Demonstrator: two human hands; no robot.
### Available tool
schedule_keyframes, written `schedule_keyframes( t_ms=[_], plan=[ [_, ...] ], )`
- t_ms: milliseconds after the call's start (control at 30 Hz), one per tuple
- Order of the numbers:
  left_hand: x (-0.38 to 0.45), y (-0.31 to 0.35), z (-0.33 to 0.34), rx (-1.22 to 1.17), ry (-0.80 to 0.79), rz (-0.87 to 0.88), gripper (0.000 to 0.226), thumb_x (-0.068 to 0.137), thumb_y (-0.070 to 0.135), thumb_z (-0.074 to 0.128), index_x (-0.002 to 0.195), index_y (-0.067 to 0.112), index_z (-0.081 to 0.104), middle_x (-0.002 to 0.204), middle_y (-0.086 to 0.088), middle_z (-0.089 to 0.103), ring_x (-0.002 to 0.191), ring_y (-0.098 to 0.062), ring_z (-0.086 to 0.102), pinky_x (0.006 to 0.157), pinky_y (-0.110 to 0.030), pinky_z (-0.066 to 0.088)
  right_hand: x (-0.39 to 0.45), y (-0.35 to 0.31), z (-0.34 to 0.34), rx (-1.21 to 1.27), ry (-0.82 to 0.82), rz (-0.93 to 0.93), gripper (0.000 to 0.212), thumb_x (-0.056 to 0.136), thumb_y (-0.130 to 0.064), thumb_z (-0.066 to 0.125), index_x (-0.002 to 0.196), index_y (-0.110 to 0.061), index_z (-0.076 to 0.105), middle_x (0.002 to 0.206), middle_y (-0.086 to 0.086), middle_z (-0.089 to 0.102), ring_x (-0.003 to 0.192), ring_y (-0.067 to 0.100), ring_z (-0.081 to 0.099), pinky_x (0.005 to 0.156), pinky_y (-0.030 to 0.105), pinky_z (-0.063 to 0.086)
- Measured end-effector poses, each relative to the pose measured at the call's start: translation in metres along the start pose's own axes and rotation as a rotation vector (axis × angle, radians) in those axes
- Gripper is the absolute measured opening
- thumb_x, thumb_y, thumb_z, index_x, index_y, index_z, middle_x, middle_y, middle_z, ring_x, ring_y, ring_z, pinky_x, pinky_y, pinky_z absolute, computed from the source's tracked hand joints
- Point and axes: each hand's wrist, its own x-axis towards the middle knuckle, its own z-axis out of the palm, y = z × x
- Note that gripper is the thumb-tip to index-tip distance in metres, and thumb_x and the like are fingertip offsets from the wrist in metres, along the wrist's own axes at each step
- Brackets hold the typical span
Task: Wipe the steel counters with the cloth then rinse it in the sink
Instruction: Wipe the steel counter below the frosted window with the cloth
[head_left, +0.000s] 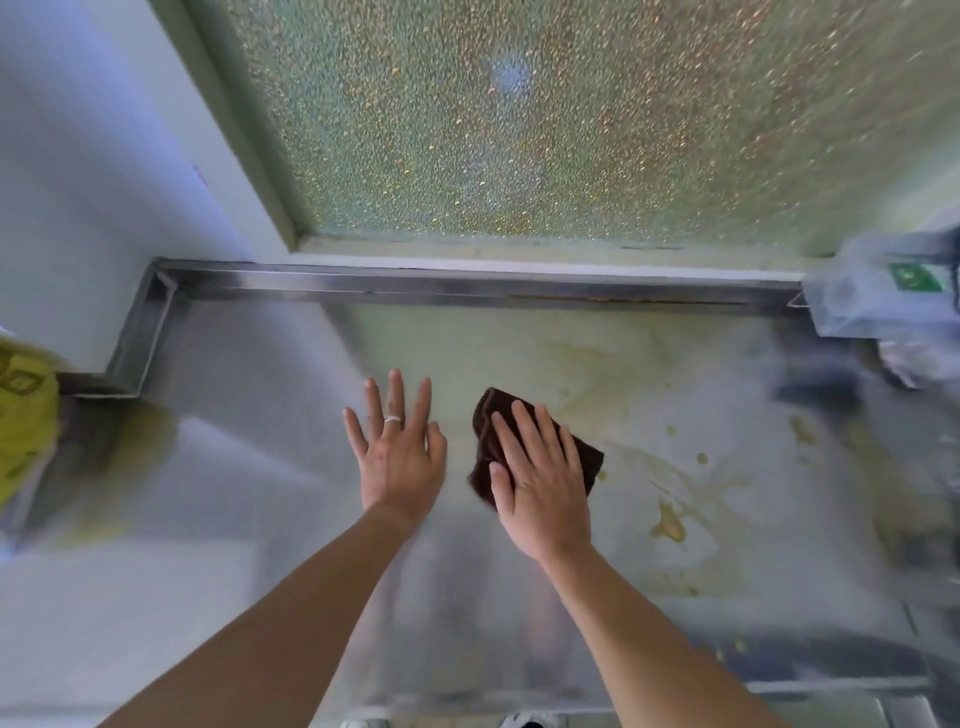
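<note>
Right hand: I see my right hand (540, 488) lying flat, palm down, on the cloth (491, 441); the fingers (524, 431) are straight and a little spread, pressing rather than gripping, nothing curled around the fabric.
Left hand: my left hand (397, 457) is spread wide open just beside the cloth, palm down over the bare counter (249, 467), holding nothing; I cannot tell whether the palm touches the steel. A ring (393, 418) sits on one finger.
Cloth: dark brown, bunched, on the counter near its middle; its far and left edges stick out past my fingertips, and one corner shows to the right of my hand.
Counter: steel, with a raised rim (467, 291) along the back and left. Yellowish stains (670, 525) and smears lie right of the cloth, apart from it.
Behind: a pebbled glass pane (519, 130) rises from the back rim.
Edges: a clear bag with a green label (917, 278) at the far right corner; something yellow (23, 415) at the left edge, too blurred to name.
</note>
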Motion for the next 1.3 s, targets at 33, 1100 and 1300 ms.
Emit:
schedule_keyframes(
  t_ms=[33,1100,1300],
  plan=[
    [0.008,0.008,0.002,-0.004,0.002,-0.023,0.059,0.103,0.040,0.022,0.161,0.039,0.012,0.172,0.000,0.003,0.157,-0.027,-0.014,0.124,-0.060,-0.002,0.015,0.010,-0.001,-0.008,0.008,0.004,0.054,0.105,-0.041,0.038,0.158,-0.025,0.037,0.168,0.002,0.028,0.157,0.026,0.019,0.123,0.050,0.023],
    [0.054,0.095,0.023,0.026,0.112,0.070,0.056,0.096,0.035,0.036,0.151,0.029,0.043,0.163,-0.004,0.034,0.156,-0.022,0.015,0.125,-0.050,0.015,0.146,0.123,-0.018,-0.097,0.199,0.283,0.043,0.098,-0.041,0.045,0.134,-0.018,0.056,0.137,0.009,0.052,0.121,0.033,0.050,0.102,0.048,0.037],
    [0.057,0.097,0.021,0.014,0.134,0.070,0.055,0.093,0.036,0.039,0.147,0.026,0.049,0.158,-0.007,0.041,0.153,-0.026,0.023,0.124,-0.050,0.017,0.122,0.118,-0.020,-0.002,0.218,0.093,0.030,0.094,-0.029,0.052,0.120,-0.019,0.064,0.115,0.003,0.059,0.103,0.028,0.056,0.086,0.042,0.045]
  ],
)
